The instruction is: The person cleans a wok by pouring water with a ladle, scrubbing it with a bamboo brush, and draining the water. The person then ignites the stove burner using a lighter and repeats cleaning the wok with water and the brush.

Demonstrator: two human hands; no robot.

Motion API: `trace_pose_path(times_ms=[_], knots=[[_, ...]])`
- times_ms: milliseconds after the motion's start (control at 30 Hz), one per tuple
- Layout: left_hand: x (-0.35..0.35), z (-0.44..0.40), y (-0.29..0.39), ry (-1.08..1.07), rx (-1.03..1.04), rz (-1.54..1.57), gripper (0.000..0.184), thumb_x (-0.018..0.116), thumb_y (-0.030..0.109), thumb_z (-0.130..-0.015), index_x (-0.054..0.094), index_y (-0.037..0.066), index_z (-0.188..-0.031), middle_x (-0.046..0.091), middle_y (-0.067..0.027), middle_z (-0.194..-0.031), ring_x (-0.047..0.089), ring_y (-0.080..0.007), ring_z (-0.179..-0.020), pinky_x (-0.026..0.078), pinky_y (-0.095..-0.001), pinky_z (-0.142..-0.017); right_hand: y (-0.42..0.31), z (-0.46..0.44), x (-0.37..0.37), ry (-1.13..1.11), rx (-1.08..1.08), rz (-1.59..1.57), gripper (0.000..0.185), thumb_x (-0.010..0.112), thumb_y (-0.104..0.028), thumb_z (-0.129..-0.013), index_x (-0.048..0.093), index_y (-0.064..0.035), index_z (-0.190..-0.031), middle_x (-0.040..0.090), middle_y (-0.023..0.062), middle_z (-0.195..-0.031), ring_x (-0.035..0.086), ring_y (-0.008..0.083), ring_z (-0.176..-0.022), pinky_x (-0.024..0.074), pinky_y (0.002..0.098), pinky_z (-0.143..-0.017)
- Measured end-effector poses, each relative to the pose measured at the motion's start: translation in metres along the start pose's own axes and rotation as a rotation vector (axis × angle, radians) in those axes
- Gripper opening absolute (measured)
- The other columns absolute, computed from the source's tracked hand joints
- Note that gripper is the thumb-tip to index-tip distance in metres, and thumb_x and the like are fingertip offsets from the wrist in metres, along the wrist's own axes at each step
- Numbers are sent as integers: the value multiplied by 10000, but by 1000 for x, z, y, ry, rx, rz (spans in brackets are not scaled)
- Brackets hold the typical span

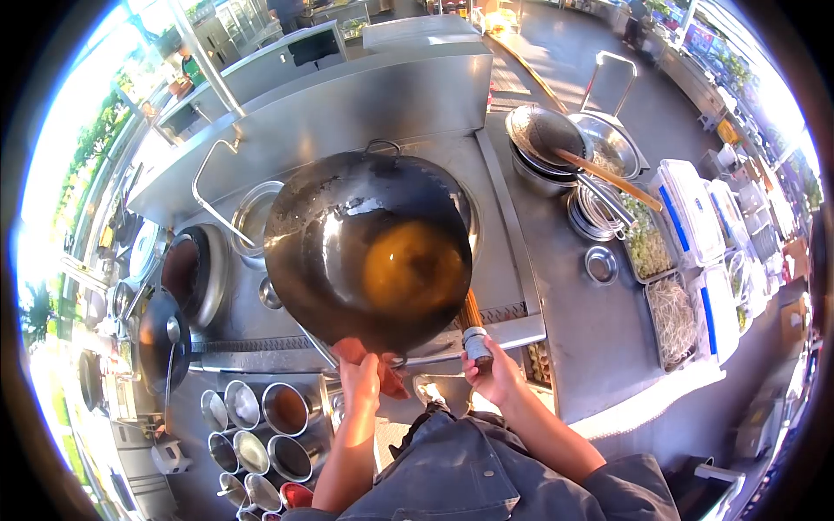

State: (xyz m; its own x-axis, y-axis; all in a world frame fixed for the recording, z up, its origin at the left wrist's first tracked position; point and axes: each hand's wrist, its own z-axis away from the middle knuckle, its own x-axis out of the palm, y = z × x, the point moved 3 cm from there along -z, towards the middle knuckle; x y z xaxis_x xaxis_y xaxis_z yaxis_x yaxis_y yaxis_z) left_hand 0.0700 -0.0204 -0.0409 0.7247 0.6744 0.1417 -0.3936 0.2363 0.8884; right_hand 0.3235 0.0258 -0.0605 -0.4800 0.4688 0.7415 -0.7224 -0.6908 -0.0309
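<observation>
A large dark wok (304,234) is tilted over the steel stove, with brownish-yellow liquid (413,265) pooled at its lower right. My left hand (360,378) is closed on a reddish cloth (393,383) at the wok's near rim. Just right of the wok, my right hand (495,372) is wrapped round the grey end of a brush-like tool (476,341). The tool's orange-brown bristles (471,310) point away from me, and their far end is partly hidden by the wok.
Metal pots of seasonings (287,409) stand at the lower left. On the right counter (578,321) are stacked strainers (546,132), a small bowl (600,264), trays of shredded food (671,321) and lidded boxes (691,208). A tap (204,201) arches over the stove's left side.
</observation>
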Motion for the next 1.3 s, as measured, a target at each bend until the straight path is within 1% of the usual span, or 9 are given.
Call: trace_pose_path(times_ms=[167,533,667,800,1067,1133,1200,1233,1300], knots=[[18,22,11,-26,100,45,375,481,-43,-808,426,-27,-1178,592,-140,-843,651,-240,-662,573,-370,-555,-5,1,-9,14,35,-22,360,564,-342,-954,467,-75,-1177,553,164,-952,542,203,-726,480,265,-582],[55,50,34,1,91,-68,374,457,-47,-836,365,-31,-1198,583,-178,-912,667,-273,-700,576,-379,-570,-17,-2,-9,25,90,-39,263,500,-311,-989,442,-153,-1191,550,161,-913,534,212,-721,481,276,-583],[56,48,34,-27,251,-324,365,466,-58,-834,375,-39,-1186,563,-183,-970,657,-263,-690,576,-359,-632,-20,-5,-11,16,114,-53,258,494,-322,-992,453,-139,-1170,556,163,-904,537,213,-714,481,277,-579],[55,46,28,-37,240,-399,366,495,-59,-816,396,-41,-1168,558,-176,-985,648,-263,-771,560,-353,-680,-23,-5,-10,21,117,-55,284,491,-331,-995,461,-77,-1119,566,164,-892,541,211,-709,483,275,-578],[70,61,25,40,450,-894,492,653,82,-802,425,-56,-1215,569,-277,-1048,520,-485,-993,366,-524,-968,-26,-11,-19,-10,142,-121,307,488,-334,-996,468,-37,-1070,569,163,-869,545,217,-704,486,280,-581],[82,71,31,-1,377,-888,509,663,98,-807,417,-63,-1223,575,-276,-1072,499,-472,-1080,310,-520,-1035,-26,-13,-21,-12,188,-167,300,489,-331,-994,475,-40,-1064,567,159,-850,546,218,-702,488,280,-578],[92,80,35,-11,563,-970,513,664,112,-812,420,-65,-1227,576,-276,-1094,509,-462,-1097,218,-543,-1096,-27,-14,-23,-17,181,-155,304,492,-331,-993,476,-36,-1065,567,158,-846,548,220,-703,489,279,-576],[102,89,45,-14,563,-971,513,664,112,-812,420,-65,-1227,576,-276,-1094,509,-462,-1097,218,-543,-1096,-27,-14,-23,-23,175,-140,308,494,-330,-991,477,-32,-1066,566,157,-841,550,221,-704,490,278,-575],[111,97,52,-25,297,-829,521,654,98,-815,411,-69,-1244,571,-281,-1105,512,-464,-1096,178,-544,-1117,-26,-17,-25,-14,173,-142,315,497,-331,-989,477,-27,-1071,565,155,-839,552,222,-706,490,277,-572]])
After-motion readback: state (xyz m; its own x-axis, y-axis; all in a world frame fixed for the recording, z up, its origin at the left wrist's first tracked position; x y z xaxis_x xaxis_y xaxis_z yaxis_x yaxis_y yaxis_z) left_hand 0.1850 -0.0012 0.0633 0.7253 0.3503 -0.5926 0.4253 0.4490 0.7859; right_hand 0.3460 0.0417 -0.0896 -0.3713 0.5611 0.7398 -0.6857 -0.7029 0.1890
